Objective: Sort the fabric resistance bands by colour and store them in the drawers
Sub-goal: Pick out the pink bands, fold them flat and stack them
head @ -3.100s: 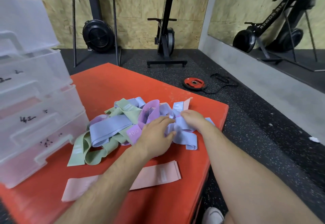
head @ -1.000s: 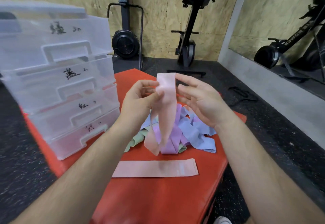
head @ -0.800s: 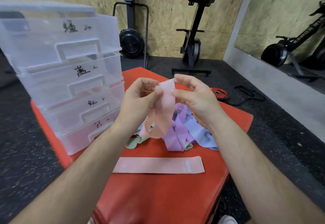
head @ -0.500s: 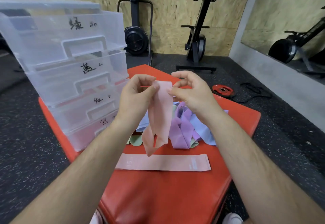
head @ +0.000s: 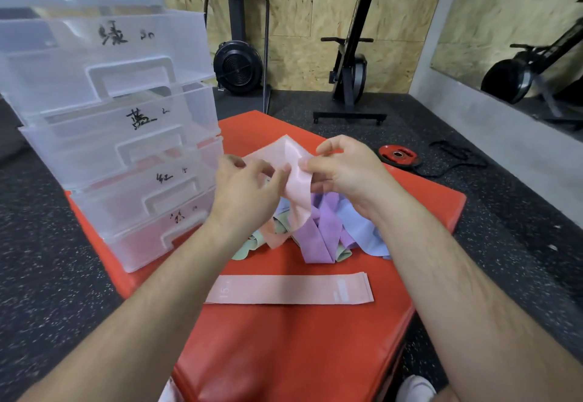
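A pink fabric band (head: 293,177) hangs in the air above the red box, pinched at its top by my left hand (head: 249,193) and my right hand (head: 344,171). Its lower end drapes onto a heap of purple, blue and green bands (head: 325,231). A second pink band (head: 290,288) lies flat and straight nearer to me. At the left stands a clear plastic drawer unit (head: 110,124) with several shut drawers, each marked with black handwriting.
Everything rests on a red padded box (head: 284,348) on black rubber floor. A red weight plate (head: 398,155) and a black cord lie on the floor to the right. Exercise machines stand by the wooden back wall. My shoe shows at the bottom right.
Both hands left the heap and lifted a pink band. Over the last second they have been working along its top edge, and the band now sits lower and more spread.
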`<state>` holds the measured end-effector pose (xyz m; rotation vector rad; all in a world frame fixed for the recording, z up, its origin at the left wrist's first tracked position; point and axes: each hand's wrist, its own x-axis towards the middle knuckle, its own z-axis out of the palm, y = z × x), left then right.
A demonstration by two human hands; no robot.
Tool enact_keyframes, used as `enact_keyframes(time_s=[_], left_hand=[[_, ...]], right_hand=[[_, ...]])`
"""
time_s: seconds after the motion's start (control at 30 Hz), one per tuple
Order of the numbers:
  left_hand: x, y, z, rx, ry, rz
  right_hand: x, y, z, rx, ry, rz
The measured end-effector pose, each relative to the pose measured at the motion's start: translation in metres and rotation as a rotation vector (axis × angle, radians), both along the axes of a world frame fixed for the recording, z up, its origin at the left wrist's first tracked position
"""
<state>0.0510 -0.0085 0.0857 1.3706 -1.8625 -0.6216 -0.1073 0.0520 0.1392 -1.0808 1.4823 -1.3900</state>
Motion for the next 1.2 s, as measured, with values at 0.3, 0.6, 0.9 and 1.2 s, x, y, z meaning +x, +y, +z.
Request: enact_keyframes(time_s=[0.3,0.6,0.9,1.2], left_hand=[[-0.002,0.025,0.010,-0.150,0.007,-0.084],[-0.015,0.034,0.011,-0.001,0.371,-0.174],[-0.005,0.024,0.024,0.155,0.666,-0.249],[0.008,0.011,0.023,-0.129,0.281,-0.217]], right_hand=[[-0.004,0.000,0.001,-0.087,0.007,-0.068],[-0.002,0.004,0.008,-0.104,0.040,0.109],[-0.008,0.009,0.001,-0.055,0.370,0.246],[-0.005,0.000,-0.011,-0.153,0.464,0.167]])
